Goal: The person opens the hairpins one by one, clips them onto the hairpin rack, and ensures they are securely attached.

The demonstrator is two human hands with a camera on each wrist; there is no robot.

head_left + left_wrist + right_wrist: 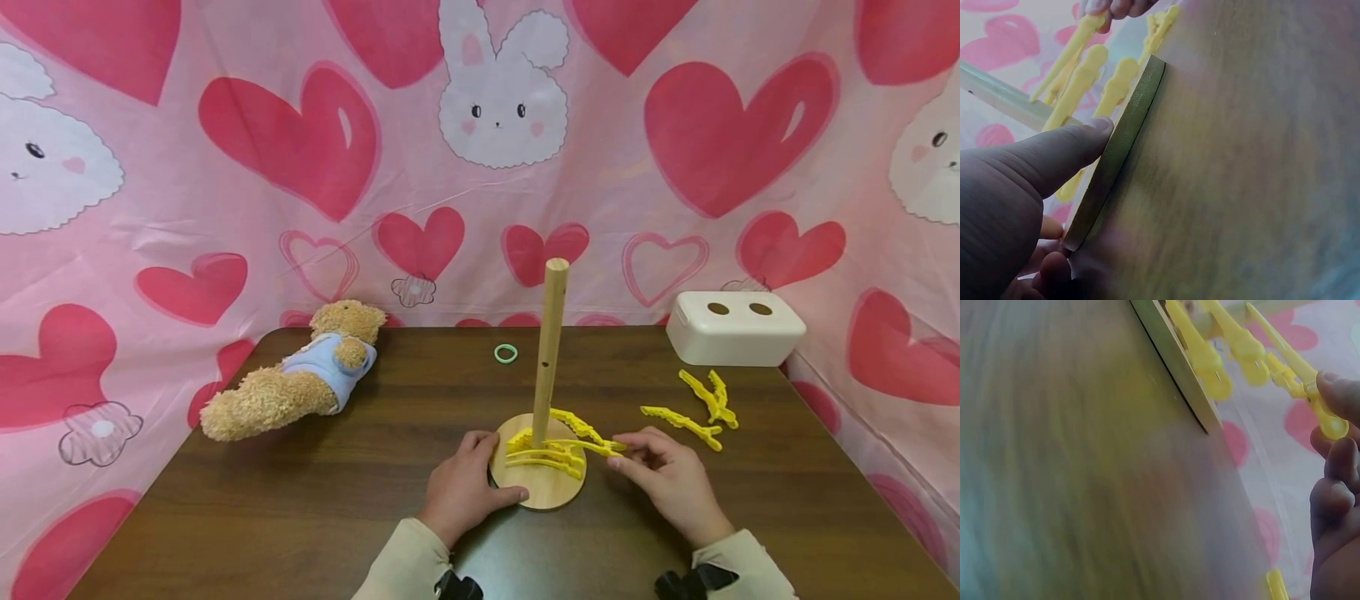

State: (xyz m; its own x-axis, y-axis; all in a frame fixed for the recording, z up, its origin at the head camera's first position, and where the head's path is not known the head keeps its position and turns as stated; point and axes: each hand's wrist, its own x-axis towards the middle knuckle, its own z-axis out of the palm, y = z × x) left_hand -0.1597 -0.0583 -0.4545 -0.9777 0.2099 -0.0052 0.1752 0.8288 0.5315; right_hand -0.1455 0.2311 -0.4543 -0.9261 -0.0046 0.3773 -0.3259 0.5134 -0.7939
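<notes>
A round wooden base point(542, 498) with an upright wooden post point(552, 333) stands on the table. My left hand point(467, 490) grips the base's left edge, thumb on its top near the front, fingers round the side. Yellow hair clips point(542, 463) lie low around the post, over the base. Between thumb and fingers, my right hand point(671, 482) pinches the handle end of another yellow hair clip point(1297, 367). This clip's two arms are spread and point left toward the post; whether they touch it I cannot tell.
Two loose yellow hair clips, one with spread arms point(716, 404) and one lying flatter point(681, 422), are right of the stand. A white box point(735, 337) with two holes stands behind them. A green ring point(506, 354) lies behind the post, a teddy bear point(315, 371) at left.
</notes>
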